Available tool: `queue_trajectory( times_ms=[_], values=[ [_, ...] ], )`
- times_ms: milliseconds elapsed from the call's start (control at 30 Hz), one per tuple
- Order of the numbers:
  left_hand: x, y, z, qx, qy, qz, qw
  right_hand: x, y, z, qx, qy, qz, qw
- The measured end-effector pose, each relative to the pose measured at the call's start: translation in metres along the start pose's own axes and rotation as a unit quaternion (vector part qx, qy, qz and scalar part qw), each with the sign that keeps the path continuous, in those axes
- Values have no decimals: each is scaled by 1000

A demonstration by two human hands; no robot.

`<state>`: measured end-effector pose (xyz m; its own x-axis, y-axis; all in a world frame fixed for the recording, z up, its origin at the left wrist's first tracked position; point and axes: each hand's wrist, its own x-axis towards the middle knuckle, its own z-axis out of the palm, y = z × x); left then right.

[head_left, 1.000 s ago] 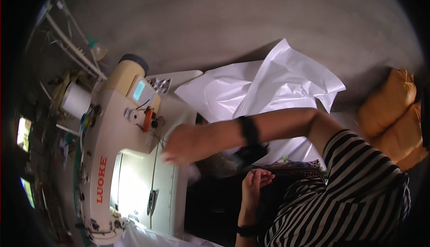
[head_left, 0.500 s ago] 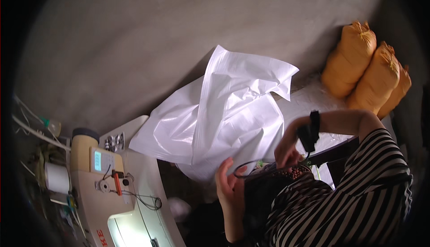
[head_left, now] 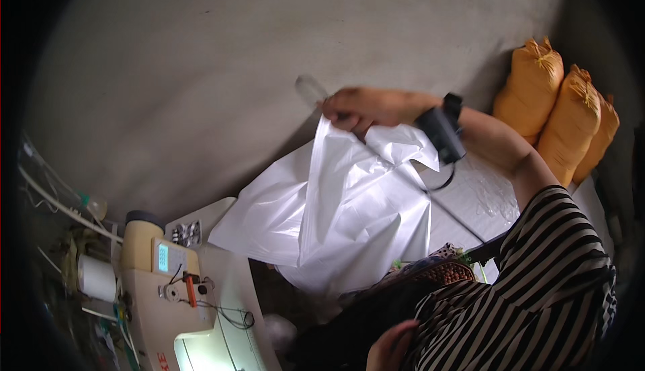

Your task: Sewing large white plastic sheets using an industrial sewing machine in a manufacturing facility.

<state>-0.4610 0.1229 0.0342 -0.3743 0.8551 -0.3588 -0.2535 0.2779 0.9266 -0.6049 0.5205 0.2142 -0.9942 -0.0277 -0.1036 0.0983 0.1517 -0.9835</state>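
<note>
My right hand (head_left: 349, 110) is stretched far out over the upper corner of a large white plastic sheet (head_left: 363, 196). Its fingers are closed on what looks like a thin looped cable (head_left: 310, 90); the loop pokes out blurred past the knuckles, and a dark line runs back to the lower right. Whether those fingers also pinch the sheet is hidden. A black box (head_left: 440, 132) is strapped at that wrist. Low in the picture, my left hand (head_left: 392, 347) rests by the striped shirt, partly cut off, fingers loosely apart and holding nothing.
A cream sewing machine (head_left: 154, 304) with a lit display stands at the lower left, beside a white thread cone (head_left: 97, 278). Small metal parts (head_left: 188, 233) lie on its table. Several tied orange sacks (head_left: 531, 92) lean at the right. A bare grey wall (head_left: 222, 55) rises behind.
My right hand has swung up and left from near my lap to the sheet's upper corner, with the loop. My left hand has dropped down toward my body. The view has shifted slightly.
</note>
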Motion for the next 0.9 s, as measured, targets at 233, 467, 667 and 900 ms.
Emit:
queue_trajectory(
  times_ms=[233,467,667,900],
  values=[
    [101,73,77,-110,-452,-6,885,51,9,91,-48,-111,76,990],
    [125,35,91,-85,-483,4,871,53,-37,90,-60,-73,-2,996],
    [124,46,91,-53,-483,22,874,41,-98,90,-17,-35,-102,994],
    [123,51,68,-31,-428,66,901,100,-11,150,113,-56,-57,990]
  ],
)
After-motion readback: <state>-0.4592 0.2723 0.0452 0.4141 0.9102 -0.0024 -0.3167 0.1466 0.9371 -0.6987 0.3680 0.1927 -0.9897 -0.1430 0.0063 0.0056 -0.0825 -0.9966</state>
